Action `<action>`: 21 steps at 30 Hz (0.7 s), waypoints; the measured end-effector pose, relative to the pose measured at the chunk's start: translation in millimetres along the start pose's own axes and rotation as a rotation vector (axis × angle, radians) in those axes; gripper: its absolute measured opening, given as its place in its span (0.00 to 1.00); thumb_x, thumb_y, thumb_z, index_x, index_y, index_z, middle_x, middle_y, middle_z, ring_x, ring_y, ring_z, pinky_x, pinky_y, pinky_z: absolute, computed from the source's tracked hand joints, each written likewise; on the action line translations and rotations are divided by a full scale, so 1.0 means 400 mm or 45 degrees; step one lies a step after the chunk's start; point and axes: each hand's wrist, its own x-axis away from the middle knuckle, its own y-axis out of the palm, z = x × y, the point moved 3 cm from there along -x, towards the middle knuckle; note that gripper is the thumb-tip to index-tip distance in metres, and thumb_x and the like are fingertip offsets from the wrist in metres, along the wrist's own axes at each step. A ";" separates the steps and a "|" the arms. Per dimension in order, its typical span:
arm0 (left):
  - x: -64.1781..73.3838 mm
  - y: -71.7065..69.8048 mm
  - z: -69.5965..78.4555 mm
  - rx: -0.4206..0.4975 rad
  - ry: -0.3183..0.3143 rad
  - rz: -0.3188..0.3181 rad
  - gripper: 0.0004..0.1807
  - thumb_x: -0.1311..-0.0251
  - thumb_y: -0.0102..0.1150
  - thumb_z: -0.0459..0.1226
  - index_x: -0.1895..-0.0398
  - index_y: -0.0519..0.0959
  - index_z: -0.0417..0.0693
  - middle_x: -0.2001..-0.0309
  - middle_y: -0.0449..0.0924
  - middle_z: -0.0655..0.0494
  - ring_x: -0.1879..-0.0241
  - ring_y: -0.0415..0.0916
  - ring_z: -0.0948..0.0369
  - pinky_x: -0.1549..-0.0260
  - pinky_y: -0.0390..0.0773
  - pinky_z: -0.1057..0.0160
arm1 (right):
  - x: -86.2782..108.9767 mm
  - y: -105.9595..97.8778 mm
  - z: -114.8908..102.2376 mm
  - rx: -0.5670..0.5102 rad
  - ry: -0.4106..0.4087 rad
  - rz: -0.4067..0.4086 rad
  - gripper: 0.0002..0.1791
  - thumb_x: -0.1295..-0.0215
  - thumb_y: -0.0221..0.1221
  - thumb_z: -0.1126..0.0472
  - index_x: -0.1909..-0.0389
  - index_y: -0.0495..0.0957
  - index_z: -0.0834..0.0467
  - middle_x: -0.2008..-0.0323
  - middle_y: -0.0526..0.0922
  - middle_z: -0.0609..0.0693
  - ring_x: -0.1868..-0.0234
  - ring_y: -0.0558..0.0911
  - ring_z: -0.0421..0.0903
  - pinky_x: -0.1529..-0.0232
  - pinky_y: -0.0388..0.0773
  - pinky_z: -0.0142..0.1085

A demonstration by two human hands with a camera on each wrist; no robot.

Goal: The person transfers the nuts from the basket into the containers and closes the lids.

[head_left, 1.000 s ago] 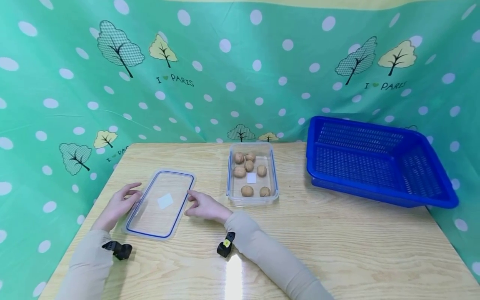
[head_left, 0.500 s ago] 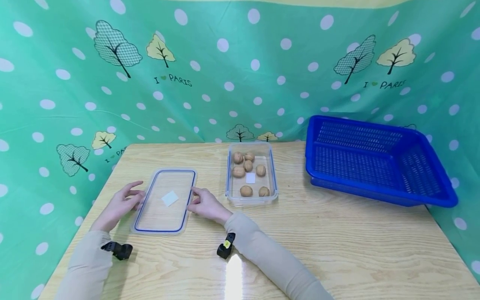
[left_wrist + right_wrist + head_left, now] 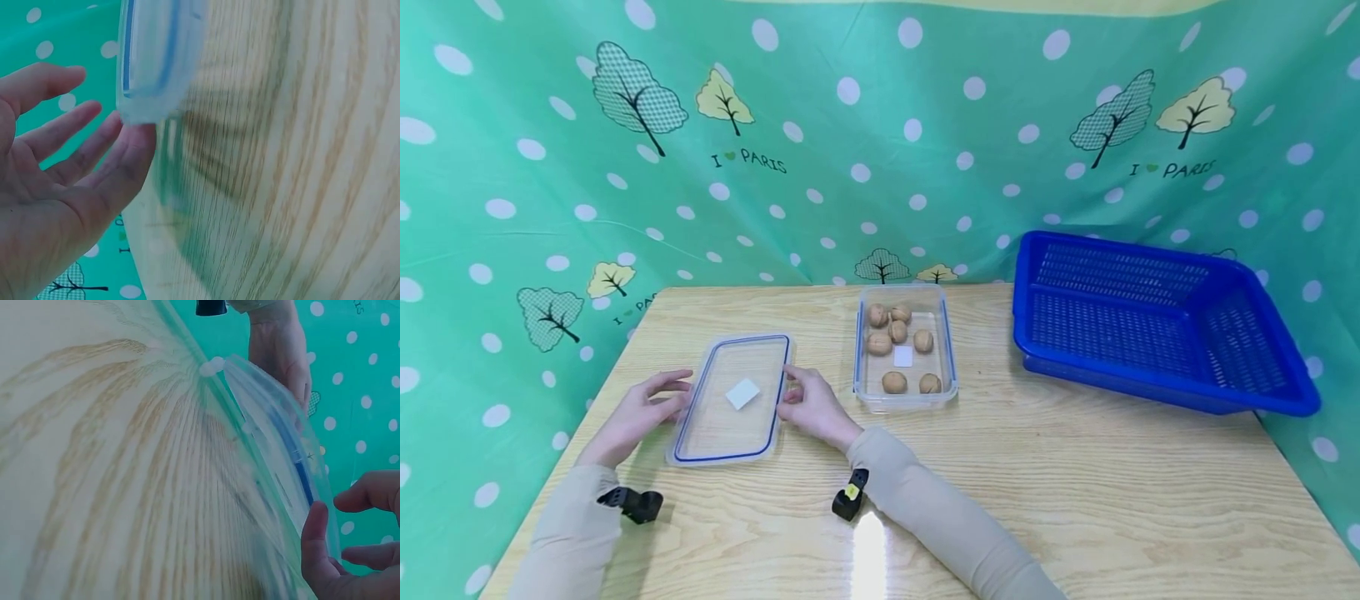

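Observation:
A clear plastic container lid [image 3: 737, 433] with a blue seal line and a white square label lies between both hands, at the left of the table. At its left edge is my left hand [image 3: 638, 417], fingers extended; in the left wrist view the lower fingertips [image 3: 139, 140] touch the lid's corner [image 3: 150, 103]. My right hand [image 3: 816, 407] pinches the right edge, with digits on both faces of the lid [image 3: 281, 434] in the right wrist view. Both wrist views show the lid raised off the wood at a tilt.
A clear box [image 3: 868, 402] with several walnuts [image 3: 880, 343] and a white label stands at the table's back middle. A blue plastic basket [image 3: 1150, 387] stands at the back right. The wooden table [image 3: 1075, 500] meets a green polka-dot cloth [image 3: 820, 125] behind.
The lid has shifted a little right and turned from its slanted position, its near end moving away from me. My right hand has moved slightly right with it; the left has followed a little.

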 end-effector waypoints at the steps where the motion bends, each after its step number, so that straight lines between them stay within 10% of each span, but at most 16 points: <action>1: 0.001 -0.002 0.001 0.012 0.002 0.001 0.31 0.29 0.50 0.36 0.30 0.55 0.29 0.41 0.64 0.28 0.52 0.74 0.65 0.58 0.78 0.67 | 0.001 -0.001 -0.002 -0.008 0.001 0.006 0.40 0.47 0.63 0.73 0.30 0.62 0.63 0.43 0.70 0.54 0.56 0.78 0.43 0.64 0.77 0.28; 5: 0.004 -0.007 0.000 0.034 0.001 0.016 0.30 0.30 0.51 0.34 0.30 0.56 0.30 0.39 0.63 0.29 0.55 0.71 0.77 0.59 0.75 0.71 | 0.009 -0.007 -0.011 -0.053 0.007 0.026 0.40 0.47 0.63 0.73 0.30 0.62 0.62 0.42 0.69 0.55 0.53 0.78 0.48 0.64 0.77 0.28; 21: 0.003 0.001 0.000 0.296 0.073 -0.012 0.31 0.32 0.55 0.35 0.30 0.58 0.33 0.46 0.69 0.57 0.52 0.75 0.72 0.57 0.76 0.72 | 0.032 -0.044 -0.040 -0.079 -0.062 0.040 0.38 0.45 0.61 0.73 0.30 0.63 0.61 0.41 0.68 0.54 0.52 0.79 0.49 0.65 0.79 0.30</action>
